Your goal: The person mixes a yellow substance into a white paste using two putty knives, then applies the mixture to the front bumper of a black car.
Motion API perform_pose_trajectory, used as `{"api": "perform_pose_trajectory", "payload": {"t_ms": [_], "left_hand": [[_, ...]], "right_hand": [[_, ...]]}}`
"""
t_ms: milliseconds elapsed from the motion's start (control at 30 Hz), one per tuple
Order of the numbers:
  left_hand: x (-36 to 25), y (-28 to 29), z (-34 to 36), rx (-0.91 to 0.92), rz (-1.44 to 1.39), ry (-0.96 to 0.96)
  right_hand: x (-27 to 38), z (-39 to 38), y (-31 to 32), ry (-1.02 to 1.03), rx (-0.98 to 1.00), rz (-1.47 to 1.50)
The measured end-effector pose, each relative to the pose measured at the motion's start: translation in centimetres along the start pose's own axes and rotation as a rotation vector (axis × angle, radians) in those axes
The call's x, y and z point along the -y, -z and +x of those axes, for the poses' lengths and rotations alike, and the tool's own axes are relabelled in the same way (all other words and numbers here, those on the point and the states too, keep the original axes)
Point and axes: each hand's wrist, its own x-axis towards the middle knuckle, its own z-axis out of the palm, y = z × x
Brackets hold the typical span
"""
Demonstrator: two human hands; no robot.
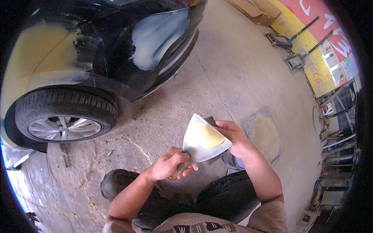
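Observation:
My left hand (pixel 171 165) is closed on the handle of a wide metal putty knife (pixel 192 141), its blade tilted up with a pale cream-yellow paste (pixel 206 134) spread across it. My right hand (pixel 233 138) grips a dark flat piece (pixel 209 119), probably a spreader, at the blade's upper right edge; much of it is hidden behind the blade. A grey-blue can (pixel 235 164) stands on the floor below my right hand, partly covered. A black car (pixel 108 31) stands ahead at the left, with a yellowish patch (pixel 46 50) and a whitish patch (pixel 155 39) on its bodywork.
The car's wheel (pixel 62 128) is near my left. A worn square board (pixel 262 136) lies on the floor at right. Two floor jacks (pixel 293 60), a cardboard box (pixel 252 9) and a yellow-red panel (pixel 314 77) line the right side, beside piled parts (pixel 338 128). My bent knees are below.

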Motion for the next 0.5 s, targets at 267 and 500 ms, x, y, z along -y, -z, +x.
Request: {"api": "perform_pose_trajectory", "payload": {"t_ms": [267, 500], "left_hand": [[0.0, 0.2, 0.6, -0.271, 0.156, -0.029], [0.4, 0.0, 1.0, -0.279, 0.137, -0.033]], "right_hand": [[2.5, -0.8, 0.4, 0.275, -0.435, 0.260], [2.7, -2.4, 0.1, 0.705, -0.156, -0.420]]}}
